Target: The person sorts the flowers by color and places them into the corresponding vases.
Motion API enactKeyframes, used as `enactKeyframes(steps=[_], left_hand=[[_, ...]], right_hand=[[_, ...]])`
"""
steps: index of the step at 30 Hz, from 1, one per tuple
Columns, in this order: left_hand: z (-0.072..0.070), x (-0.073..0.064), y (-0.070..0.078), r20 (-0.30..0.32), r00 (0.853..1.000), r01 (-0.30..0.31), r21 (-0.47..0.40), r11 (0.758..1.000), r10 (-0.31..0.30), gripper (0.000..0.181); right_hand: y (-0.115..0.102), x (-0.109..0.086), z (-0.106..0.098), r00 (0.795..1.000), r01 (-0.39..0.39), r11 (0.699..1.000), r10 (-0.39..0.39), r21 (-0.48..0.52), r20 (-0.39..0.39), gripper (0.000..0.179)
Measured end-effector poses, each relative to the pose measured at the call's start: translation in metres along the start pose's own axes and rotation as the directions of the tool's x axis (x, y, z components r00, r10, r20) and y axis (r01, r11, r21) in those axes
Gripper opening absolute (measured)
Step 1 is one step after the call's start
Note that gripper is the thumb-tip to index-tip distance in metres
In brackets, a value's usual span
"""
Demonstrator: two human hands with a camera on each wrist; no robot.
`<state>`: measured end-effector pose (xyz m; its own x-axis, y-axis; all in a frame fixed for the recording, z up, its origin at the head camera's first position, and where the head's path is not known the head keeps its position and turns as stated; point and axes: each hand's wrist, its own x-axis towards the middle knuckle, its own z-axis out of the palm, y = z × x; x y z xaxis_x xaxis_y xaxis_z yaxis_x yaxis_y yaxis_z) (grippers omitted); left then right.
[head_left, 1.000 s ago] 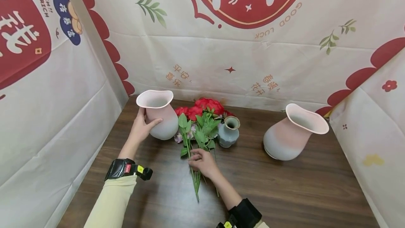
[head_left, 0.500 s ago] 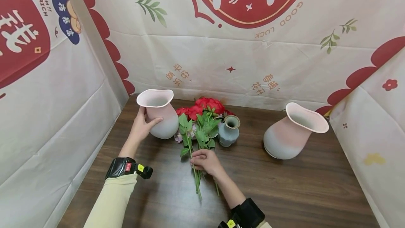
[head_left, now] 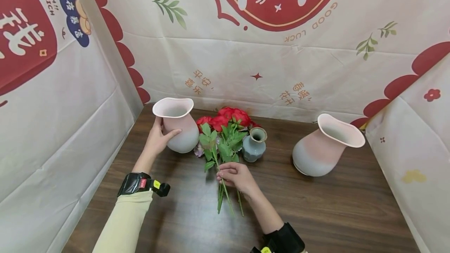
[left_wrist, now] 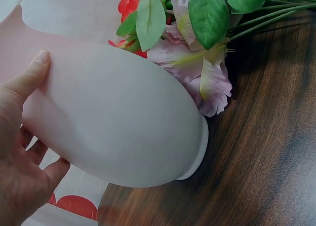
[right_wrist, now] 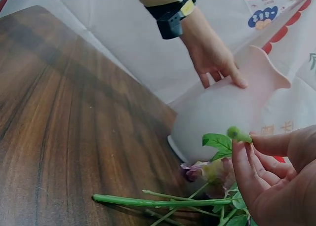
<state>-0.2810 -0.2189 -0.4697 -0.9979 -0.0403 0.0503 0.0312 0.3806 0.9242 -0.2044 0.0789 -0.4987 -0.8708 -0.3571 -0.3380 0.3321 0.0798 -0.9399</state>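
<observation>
My left hand (head_left: 157, 139) grips a pink-to-grey vase (head_left: 183, 134) with a wavy rim, the thumb across its front and the fingers behind. In the left wrist view the vase (left_wrist: 128, 117) has its base near the wood. My right hand (head_left: 237, 177) pinches the green stem (head_left: 225, 192) of a leafy flower between thumb and fingertips. The right wrist view shows that stem's end (right_wrist: 238, 133) pointing toward the camera. Beneath lie several more stems, with red flowers (head_left: 228, 117) toward the back and a pale purple flower (left_wrist: 215, 85) beside the vase.
A small blue-grey vase (head_left: 254, 149) stands right of the flowers. Farther right, a second pink-to-grey vase (head_left: 321, 151) leans to the right on the brown wooden table (head_left: 337, 210). Printed cloth walls (head_left: 232, 63) close off the back and sides.
My right hand has shifted slightly right and away from me with the pinched stem, whose lower end has swung right. My left hand keeps its hold on the vase.
</observation>
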Motion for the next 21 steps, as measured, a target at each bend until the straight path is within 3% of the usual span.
enactKeyframes(steps=[9, 21], left_hand=[[0.001, 0.001, -0.003, -0.002, 1.000, -0.016, -0.002, 1.000, 0.016, 0.087], [0.001, -0.001, -0.002, -0.002, 1.000, -0.014, 0.009, 1.000, 0.014, 0.088]], right_hand=[[-0.012, -0.013, -0.009, 0.999, 0.036, 0.998, -0.037, 0.056, 0.022, 0.037], [-0.038, -0.018, -0.018, 0.997, 0.072, 0.996, -0.072, 0.044, -0.017, 0.036]])
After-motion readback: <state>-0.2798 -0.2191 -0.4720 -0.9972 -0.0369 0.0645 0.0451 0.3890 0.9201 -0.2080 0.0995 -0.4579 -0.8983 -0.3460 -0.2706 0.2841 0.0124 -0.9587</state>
